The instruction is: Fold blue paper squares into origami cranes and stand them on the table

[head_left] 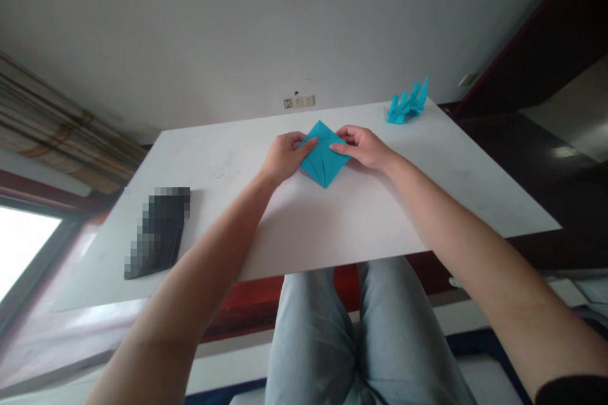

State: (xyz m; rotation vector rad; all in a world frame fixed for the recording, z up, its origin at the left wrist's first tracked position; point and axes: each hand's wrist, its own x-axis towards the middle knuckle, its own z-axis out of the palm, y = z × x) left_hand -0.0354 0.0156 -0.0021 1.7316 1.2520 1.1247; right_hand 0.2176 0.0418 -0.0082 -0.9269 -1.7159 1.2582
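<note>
Left hand (285, 156): one, bare, closed in a pinch on the left corner of the folded paper; thumb flat on the upper face, fingers curled behind the edge. Right hand (365, 147): one, bare, likewise pinching the right side, thumb on the face, fingers bent at and behind the upper right edge.

Folded paper (325, 155): one piece, blue, diamond-shaped, held between both hands over the middle of the white table (213, 168), one point toward the wall, one toward the person. Face marked by creases; slanting lines converge near the lower point. Whether its underside touches the tabletop cannot be told.

Folded blue figures (408, 104): a spiky cluster, at the table's far right corner, well apart from the hands.
</note>
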